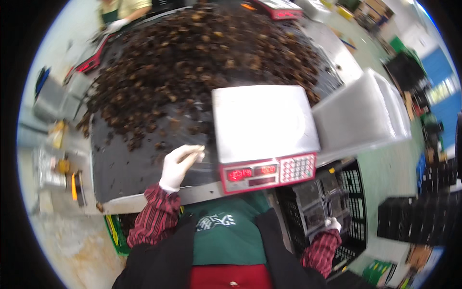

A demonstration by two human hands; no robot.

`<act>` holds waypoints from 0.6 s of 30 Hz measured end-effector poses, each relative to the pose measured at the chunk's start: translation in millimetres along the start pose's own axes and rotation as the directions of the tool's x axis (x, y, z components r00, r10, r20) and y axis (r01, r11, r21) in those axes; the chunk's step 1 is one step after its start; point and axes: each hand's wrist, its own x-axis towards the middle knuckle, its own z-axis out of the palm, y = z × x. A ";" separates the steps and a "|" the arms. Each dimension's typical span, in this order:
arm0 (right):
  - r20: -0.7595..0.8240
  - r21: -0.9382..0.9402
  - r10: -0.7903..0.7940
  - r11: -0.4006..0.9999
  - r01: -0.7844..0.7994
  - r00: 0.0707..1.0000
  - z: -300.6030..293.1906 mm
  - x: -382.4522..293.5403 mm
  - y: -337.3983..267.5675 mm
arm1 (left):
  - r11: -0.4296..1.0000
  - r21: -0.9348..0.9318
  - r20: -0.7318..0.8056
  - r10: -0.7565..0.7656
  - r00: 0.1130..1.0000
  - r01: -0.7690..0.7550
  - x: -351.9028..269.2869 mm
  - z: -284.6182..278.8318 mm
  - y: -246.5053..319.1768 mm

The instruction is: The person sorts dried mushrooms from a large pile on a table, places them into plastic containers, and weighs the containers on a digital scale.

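My left hand (177,167), in a white glove, hovers over the front of the dark-covered table (119,173). Its fingers are loosely curled, and I see nothing between them. To its right stands a red weighing scale (267,126) with a bare metal pan, a lit red display and a keypad. Low on the right, my gloved right hand (332,224) reaches into a black plastic crate (355,202). It is at the clear plastic packs (310,202) there; whether it grips one is too small to tell. A heap of small brown roundish pieces (202,54) covers much of the table.
Stacked clear plastic trays (357,112) lean out beside the scale. A co-worker's gloved hand (117,25) is at the far left, near another red scale (88,63). A third scale (283,11) stands at the back. A green crate (117,234) is below the table's left front; black crates (415,220) stand right.
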 end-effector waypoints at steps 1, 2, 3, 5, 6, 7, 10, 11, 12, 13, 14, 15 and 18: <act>0.147 -0.137 -0.049 0.988 0.069 0.988 12.3 4.1 -16.1 | 0.992 0.117 -0.043 0.047 0.998 -0.042 8.1 -13.8 0.1; 0.108 -0.123 -0.223 0.964 0.236 0.969 48.2 -12.3 -24.0 | 0.965 0.236 -0.070 0.129 0.989 -0.109 19.6 -18.5 1.0; 0.228 -0.129 -0.311 0.930 0.345 0.923 65.6 -23.9 -59.4 | 0.934 0.302 -0.084 0.228 0.970 -0.193 37.1 -27.0 -7.1; 0.280 -0.125 -0.685 0.669 0.733 0.673 147.3 -109.6 -113.7 | 0.794 0.497 -0.037 0.422 0.906 -0.350 74.0 -39.6 -8.6; 0.366 -0.028 -0.785 0.528 0.849 0.500 165.7 -142.5 -147.0 | 0.687 0.585 0.028 0.515 0.857 -0.432 102.3 -40.2 -9.8; 0.304 -0.109 -0.882 0.344 0.932 0.361 201.9 -199.2 -169.1 | 0.639 0.623 0.052 0.541 0.840 -0.450 127.1 -39.7 -8.5; 0.284 -0.068 -0.958 0.032 0.997 0.050 266.7 -329.6 -218.5 | 0.386 0.673 0.260 0.675 0.691 -0.631 218.7 -22.8 -14.0; 0.265 -0.071 -0.959 -0.121 0.990 -0.099 281.6 -349.1 -227.8 | 0.367 0.645 0.342 0.646 0.682 -0.670 241.5 -7.8 -6.1; 0.251 -0.065 -0.937 -0.266 0.962 -0.242 301.2 -366.9 -235.1 | 0.236 0.714 0.387 0.651 0.653 -0.659 259.0 -0.7 -13.1; 0.259 -0.065 -0.857 -0.476 0.877 -0.445 333.1 -393.7 -227.0 | 0.098 0.776 0.430 0.641 0.636 -0.623 270.4 -2.4 -29.7; 0.272 -0.047 -0.738 -0.651 0.757 -0.618 359.3 -399.9 -216.7 | 0.084 0.843 0.419 0.517 0.746 -0.531 263.5 -15.6 -50.1; 0.516 -0.136 -0.692 -0.648 0.749 -0.505 365.8 -394.8 -220.8 | 0.070 0.885 0.397 0.403 0.825 -0.460 258.6 -22.4 -64.7; 0.851 -0.301 -0.511 -0.658 0.690 -0.117 377.7 -372.6 -233.3 | 0.241 0.878 0.391 0.133 0.911 -0.413 232.2 -46.2 -54.3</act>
